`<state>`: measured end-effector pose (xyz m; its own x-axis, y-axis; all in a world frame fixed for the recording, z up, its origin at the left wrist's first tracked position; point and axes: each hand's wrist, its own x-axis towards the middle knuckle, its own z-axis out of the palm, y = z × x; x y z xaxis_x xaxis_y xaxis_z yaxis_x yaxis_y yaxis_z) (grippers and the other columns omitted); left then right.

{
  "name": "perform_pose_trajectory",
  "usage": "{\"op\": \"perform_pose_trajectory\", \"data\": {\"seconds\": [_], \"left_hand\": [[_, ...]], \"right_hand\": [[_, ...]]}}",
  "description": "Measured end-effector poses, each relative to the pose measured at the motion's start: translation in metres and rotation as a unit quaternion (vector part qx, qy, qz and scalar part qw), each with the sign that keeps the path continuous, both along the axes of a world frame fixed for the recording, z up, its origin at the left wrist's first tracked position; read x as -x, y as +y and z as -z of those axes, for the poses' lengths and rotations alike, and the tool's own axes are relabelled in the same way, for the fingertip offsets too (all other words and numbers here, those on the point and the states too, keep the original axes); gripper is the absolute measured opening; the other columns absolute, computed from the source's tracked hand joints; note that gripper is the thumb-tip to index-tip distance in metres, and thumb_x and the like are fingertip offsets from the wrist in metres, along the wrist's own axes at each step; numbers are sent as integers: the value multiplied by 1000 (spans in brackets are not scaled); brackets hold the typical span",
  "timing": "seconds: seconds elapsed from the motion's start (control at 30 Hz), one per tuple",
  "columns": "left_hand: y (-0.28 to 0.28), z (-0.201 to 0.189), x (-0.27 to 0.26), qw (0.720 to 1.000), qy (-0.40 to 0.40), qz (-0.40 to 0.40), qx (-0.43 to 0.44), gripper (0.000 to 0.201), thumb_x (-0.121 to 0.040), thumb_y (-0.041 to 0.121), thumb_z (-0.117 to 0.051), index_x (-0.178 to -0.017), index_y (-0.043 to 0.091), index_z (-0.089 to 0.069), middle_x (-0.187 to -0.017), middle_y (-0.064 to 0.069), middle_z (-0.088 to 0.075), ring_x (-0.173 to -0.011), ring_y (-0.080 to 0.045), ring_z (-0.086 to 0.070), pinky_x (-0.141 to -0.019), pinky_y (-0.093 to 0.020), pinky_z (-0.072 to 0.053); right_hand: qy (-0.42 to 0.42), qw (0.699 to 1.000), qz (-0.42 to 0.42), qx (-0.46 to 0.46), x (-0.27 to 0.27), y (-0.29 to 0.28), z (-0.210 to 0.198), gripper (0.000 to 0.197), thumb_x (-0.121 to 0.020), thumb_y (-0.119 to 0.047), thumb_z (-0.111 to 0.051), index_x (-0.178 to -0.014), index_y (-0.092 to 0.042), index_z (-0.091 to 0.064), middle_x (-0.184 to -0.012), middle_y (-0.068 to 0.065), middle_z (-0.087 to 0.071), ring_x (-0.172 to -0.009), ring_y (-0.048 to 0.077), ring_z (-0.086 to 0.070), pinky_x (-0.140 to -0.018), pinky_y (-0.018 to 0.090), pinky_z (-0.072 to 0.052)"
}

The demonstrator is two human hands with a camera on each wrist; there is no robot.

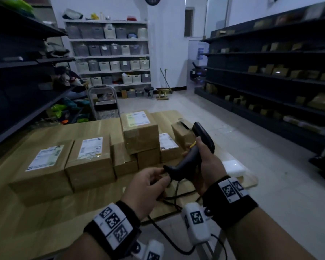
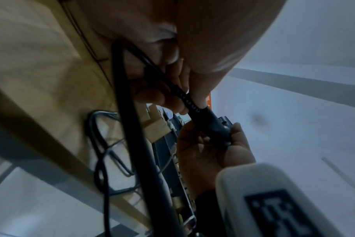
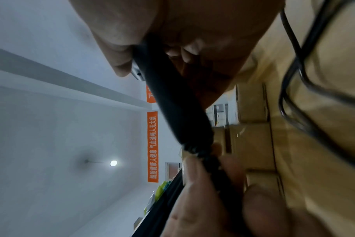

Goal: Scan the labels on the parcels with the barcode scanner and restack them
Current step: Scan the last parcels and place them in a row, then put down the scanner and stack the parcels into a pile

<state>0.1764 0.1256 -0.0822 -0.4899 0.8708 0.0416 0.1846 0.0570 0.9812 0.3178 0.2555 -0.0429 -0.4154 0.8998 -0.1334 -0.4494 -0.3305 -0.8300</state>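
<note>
My right hand (image 1: 201, 158) grips the handle of a black barcode scanner (image 1: 204, 136), its head pointing up and away over the table. My left hand (image 1: 156, 177) pinches the scanner's cable (image 2: 184, 97) right at the base of the handle (image 3: 178, 112). Several brown cardboard parcels with white labels stand on the wooden table (image 1: 36, 218): two large ones (image 1: 45, 166) (image 1: 90, 158) at the left, and a stack with a labelled box (image 1: 139, 132) on top in the middle. A smaller labelled parcel (image 1: 167, 145) sits behind the scanner.
The black cable (image 1: 169, 239) loops over the table's near edge and hangs down. A white block (image 1: 233, 167) lies on the table at the right. Dark shelving (image 1: 270, 81) lines both sides of the aisle. A step stool (image 1: 105, 104) stands beyond the table.
</note>
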Motion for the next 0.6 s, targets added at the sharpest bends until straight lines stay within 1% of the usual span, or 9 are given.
{"op": "perform_pose_trajectory", "data": {"seconds": [0.07, 0.13, 0.2, 0.27, 0.3, 0.37, 0.43, 0.5, 0.6], "left_hand": [[20, -8, -6, 1000, 4, 7, -14, 17, -104, 15, -74, -120, 21, -77, -83, 1, -82, -67, -12, -69, -68, -34, -56], [41, -17, -9, 1000, 19, 12, -21, 19, -103, 15, -75, -122, 18, -77, -83, 1, -82, -67, -12, -68, -66, -33, -55], [63, -23, -10, 999, 31, 18, -20, 21, -103, 14, -76, -124, 15, -77, -85, -1, -83, -66, -11, -67, -65, -31, -54], [87, -26, -12, 998, 49, 30, -1, 26, -103, 14, -77, -128, 11, -75, -87, 0, -83, -65, -9, -67, -64, -28, -55], [97, -26, -14, 997, 61, 41, 15, 29, -103, 14, -77, -131, 10, -74, -87, 1, -83, -64, -7, -68, -63, -26, -54], [118, -25, -19, 994, 77, 62, 49, 33, -103, 16, -77, -135, 11, -72, -92, 1, -84, -67, -5, -71, -62, -22, -55], [134, -23, -23, 991, 84, 68, 74, 34, -102, 16, -77, -136, 15, -70, -93, -1, -84, -70, -5, -74, -62, -20, -56], [147, -21, -23, 990, 93, 59, 88, 30, -101, 13, -79, -130, 14, -73, -87, -1, -82, -67, -5, -73, -61, -19, -56], [162, -14, -18, 988, 109, 34, 105, 26, -96, 9, -82, -122, 13, -79, -88, -3, -83, -73, -12, -75, -66, -22, -60]], "right_hand": [[-28, 999, 33, -17, -16, 18, -6, 57, -81, -45, -86, -116, -1, -74, -100, 21, -79, -90, 40, -78, -83, 56, -64], [-37, 997, 60, -28, -30, 36, -13, 47, -84, -35, -86, -111, 1, -73, -97, 23, -78, -89, 40, -78, -79, 54, -64], [-51, 996, 74, -30, -44, 56, -19, 40, -87, -26, -85, -111, 4, -71, -101, 27, -77, -90, 43, -78, -76, 54, -64], [-75, 993, 81, -37, -57, 80, -20, 41, -88, -19, -84, -116, 6, -68, -107, 28, -75, -92, 43, -78, -72, 49, -65], [-108, 990, 80, -50, -61, 92, -20, 44, -88, -21, -85, -118, 5, -67, -109, 26, -75, -91, 41, -78, -69, 46, -65], [-241, 962, 80, -104, -69, 118, -15, 49, -88, -36, -84, -121, -3, -68, -105, 17, -77, -85, 32, -79, -64, 38, -62], [-377, 905, 92, -173, -75, 143, -7, 50, -86, -52, -80, -115, -12, -71, -95, 7, -78, -79, 25, -77, -63, 33, -55], [-446, 864, 99, -211, -78, 163, -1, 51, -85, -61, -76, -107, -15, -74, -88, 3, -76, -78, 24, -73, -64, 33, -51], [-504, 834, 71, -214, -76, 186, 10, 54, -84, -66, -73, -96, -14, -75, -84, 4, -74, -76, 24, -69, -62, 32, -46]]}}
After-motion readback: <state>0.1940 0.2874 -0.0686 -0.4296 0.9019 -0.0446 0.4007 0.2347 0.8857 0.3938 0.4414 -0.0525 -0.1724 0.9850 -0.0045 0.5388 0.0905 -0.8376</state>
